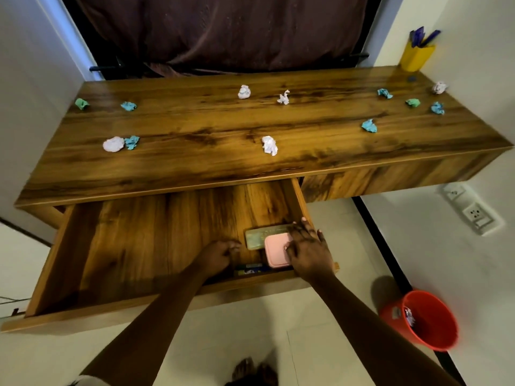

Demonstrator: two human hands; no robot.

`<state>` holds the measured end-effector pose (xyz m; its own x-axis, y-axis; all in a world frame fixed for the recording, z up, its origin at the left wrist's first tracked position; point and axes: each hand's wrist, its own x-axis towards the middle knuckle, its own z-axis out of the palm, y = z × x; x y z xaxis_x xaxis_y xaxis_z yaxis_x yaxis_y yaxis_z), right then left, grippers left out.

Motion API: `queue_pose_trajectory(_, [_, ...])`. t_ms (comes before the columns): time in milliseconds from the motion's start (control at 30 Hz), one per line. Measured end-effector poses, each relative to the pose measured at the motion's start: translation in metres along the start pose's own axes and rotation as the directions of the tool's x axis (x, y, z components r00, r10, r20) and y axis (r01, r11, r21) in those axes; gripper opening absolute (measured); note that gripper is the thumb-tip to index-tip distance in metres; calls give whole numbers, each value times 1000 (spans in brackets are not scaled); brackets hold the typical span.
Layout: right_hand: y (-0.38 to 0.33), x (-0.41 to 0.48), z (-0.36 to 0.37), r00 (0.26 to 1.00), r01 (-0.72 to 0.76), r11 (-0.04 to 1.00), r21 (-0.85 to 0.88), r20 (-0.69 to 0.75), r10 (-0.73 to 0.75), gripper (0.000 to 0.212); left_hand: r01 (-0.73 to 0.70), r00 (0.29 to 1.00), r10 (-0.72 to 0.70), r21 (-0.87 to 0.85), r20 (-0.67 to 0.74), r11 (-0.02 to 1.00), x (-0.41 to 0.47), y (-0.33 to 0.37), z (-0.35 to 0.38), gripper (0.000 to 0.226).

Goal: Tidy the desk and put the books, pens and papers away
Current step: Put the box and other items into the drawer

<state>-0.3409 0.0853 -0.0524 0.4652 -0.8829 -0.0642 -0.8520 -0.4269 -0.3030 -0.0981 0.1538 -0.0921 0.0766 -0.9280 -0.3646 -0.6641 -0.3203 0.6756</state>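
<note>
Pink case [274,252]: judged stiff, light; best gripped at edges
Right hand [306,246]: laid flat on it, inside drawer [139,232]
Left hand [220,253]: curled; hold not discernible

Right hand [306,246] rests on pink case [274,252].

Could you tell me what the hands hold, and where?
Nothing gripped: right hand lies flat on the pink case, right side; left hand curled, seemingly empty.
</note>
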Motion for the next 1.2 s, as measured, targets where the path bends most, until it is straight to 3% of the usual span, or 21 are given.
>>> queue_pose_trajectory(100, [0, -4, 1, 998, -4, 999, 53, -63, 7, 72, -65, 961, 69, 25, -269, 998, -9, 11, -1, 39])
queue_pose_trajectory(200, [-3, -7, 3, 996, -18, 987, 160, -80, 31, 58, -131, 879, 125, 19, -461, 991, -26, 35, 0, 32])
queue_pose_trajectory(333, [38, 4, -24, 971, -111, 941, 320, -167, 171, 46, -360, 826, 416, 212, -380, 908, 13, 114, 0, 33])
queue_pose_trajectory(467, [109, 39, -62, 900, -186, 877, 444, -280, 333, 43, -469, 771, 556, 314, -310, 826, 86, 194, 5, 49])
queue_pose_trajectory(633, [224, 103, -121, 864, -183, 842, 507, -326, 384, 39, -444, 783, 548, 352, -295, 824, 199, 264, 43, 50])
queue_pose_trajectory(767, [322, 158, -160, 846, -234, 839, 492, -322, 425, 62, -440, 800, 534, 336, -273, 832, 273, 324, 75, 43])
queue_pose_trajectory(900, [409, 211, -187, 875, -331, 878, 346, -234, 423, 26, -461, 822, 546, 373, -163, 805, 340, 395, 102, 40])
queue_pose_trajectory(967, [447, 235, -198, 876, -364, 889, 277, -224, 428, 24, -450, 835, 534, 394, -133, 801, 373, 431, 112, 39])
queue_pose_trajectory(1100, [501, 271, -212, 860, -389, 889, 242, -250, 445, 32, -278, 909, 389, 475, -152, 835, 435, 475, 125, 45])
queue_pose_trajectory(1200, [526, 305, -229, 837, -379, 865, 329, -278, 472, 35, -103, 941, 242, 483, -235, 870, 475, 488, 124, 47])
